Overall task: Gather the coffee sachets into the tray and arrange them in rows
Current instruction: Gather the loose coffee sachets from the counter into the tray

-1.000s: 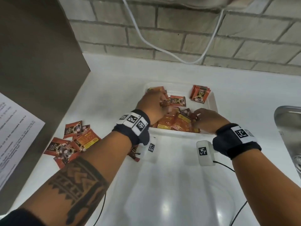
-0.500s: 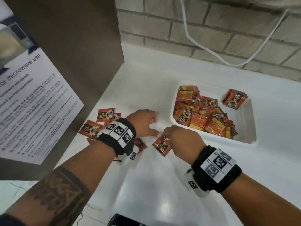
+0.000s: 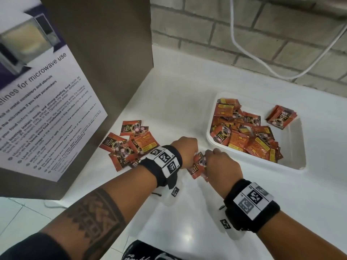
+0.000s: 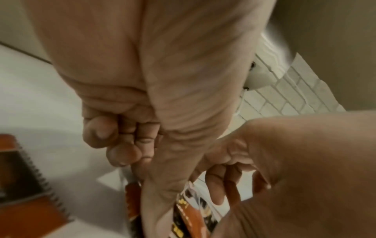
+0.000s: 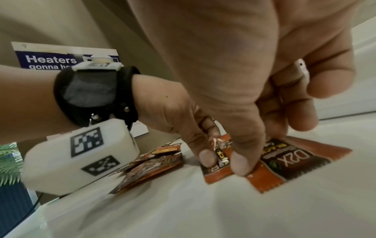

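A white tray point(image 3: 293, 166) at the right holds a jumbled heap of orange coffee sachets point(image 3: 244, 136), with a small stack point(image 3: 281, 117) in its far right corner. Several loose sachets point(image 3: 131, 143) lie on the white counter to the left. Between that pile and the tray, my hands meet over a few sachets point(image 3: 198, 167). My left hand point(image 3: 187, 149) pinches a crumpled sachet point(image 5: 220, 154) with its fingers curled. My right hand point(image 3: 217, 162) has its thumb on a flat sachet point(image 5: 295, 161) and its fingers curled behind.
A brown cabinet side with a microwave-use notice point(image 3: 37, 109) stands close on the left. A white cable point(image 3: 244, 53) hangs on the brick wall behind. The counter's front edge drops to a tiled floor point(image 3: 18, 212) at the lower left.
Both hands left the tray and came to the counter left of it. The left hand, flat on the counter half a second ago, has now curled onto a sachet beside the right hand.
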